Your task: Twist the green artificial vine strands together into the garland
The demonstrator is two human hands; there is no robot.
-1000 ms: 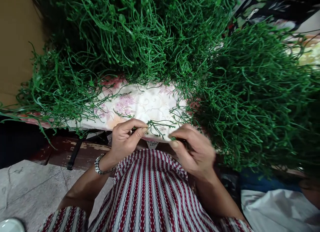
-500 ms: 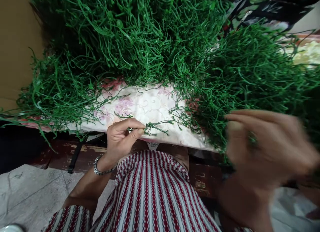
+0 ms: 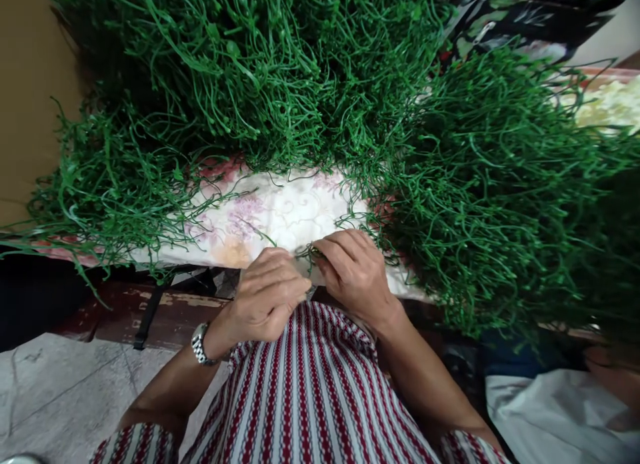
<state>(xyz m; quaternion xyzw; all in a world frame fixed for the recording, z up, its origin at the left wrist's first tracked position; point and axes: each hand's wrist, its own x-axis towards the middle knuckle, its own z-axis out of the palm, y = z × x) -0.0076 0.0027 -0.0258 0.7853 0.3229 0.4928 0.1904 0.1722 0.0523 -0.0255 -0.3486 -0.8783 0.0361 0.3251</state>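
My left hand (image 3: 273,294), with a metal-banded watch on its wrist, is closed near the front edge of the flowered cloth (image 3: 295,204). A thin green end sticks out above its knuckles; what lies inside the fist is mostly hidden. Beside it, my right hand (image 3: 355,274) pinches thin branching green stems (image 3: 306,252), which look like plastic. The two hands are close together, and the stems show in the small gap between them. Just right of my right hand begins a large heap of the same green stems (image 3: 480,184).
A taller heap of green stems (image 3: 240,71) rises at the back, and a smaller one (image 3: 110,184) lies at left. Pale yellowish pieces (image 3: 610,107) sit at the far right. Behind are a dark floral bag (image 3: 530,27) and, at left, a brown panel (image 3: 35,104).
My right hand has come left from the right-hand heap to meet my left hand. My left hand has turned over, its knuckles now upward, and the stems it pinched are mostly covered.
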